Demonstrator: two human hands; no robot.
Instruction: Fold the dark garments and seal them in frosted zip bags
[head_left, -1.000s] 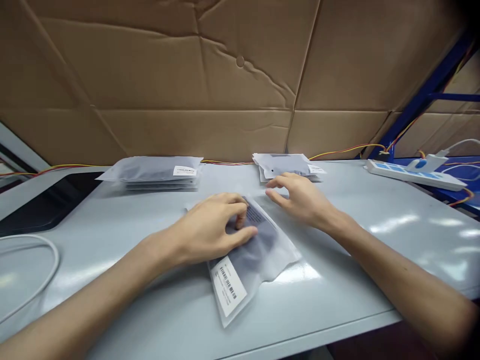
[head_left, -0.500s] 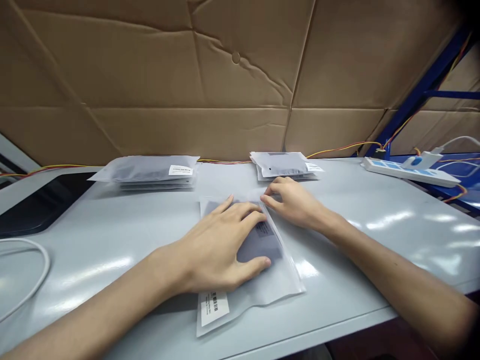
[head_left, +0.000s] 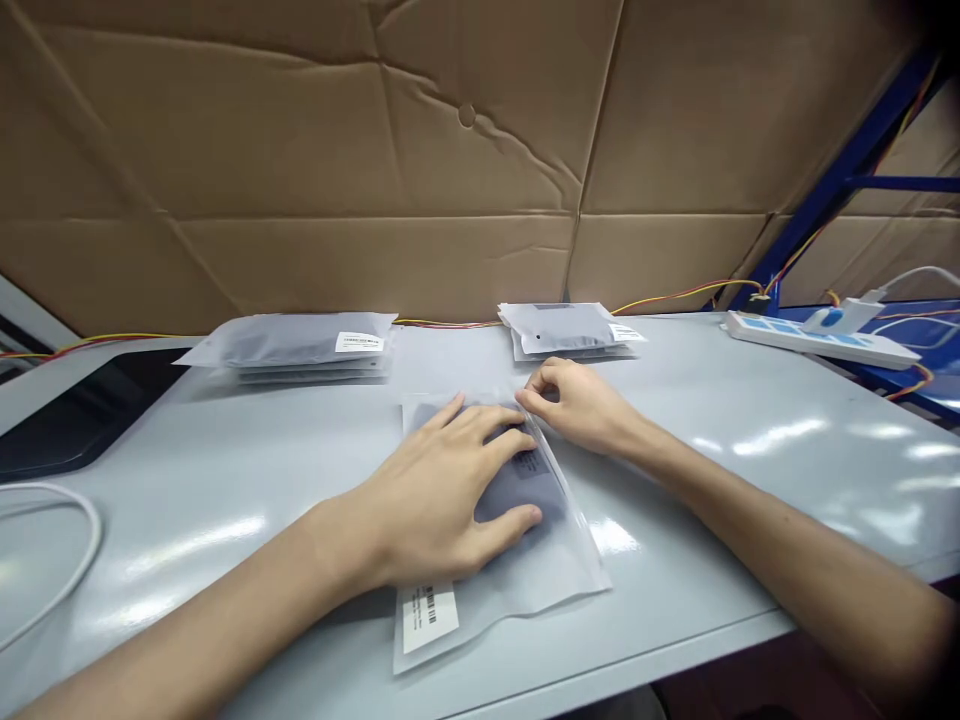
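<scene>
Frosted bag point(head_left: 525, 590) flat on desk point(head_left: 247, 450), barcode label point(head_left: 442, 622) at near left corner. Left hand point(head_left: 442, 490) on top, fingers spread. Right hand point(head_left: 576, 405) pinching bag's far right corner between thumb and forefinger.

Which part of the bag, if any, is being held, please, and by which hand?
The right hand appears to pinch the frosted bag at its far right corner; the left hand lies spread on top, not gripping.
</scene>
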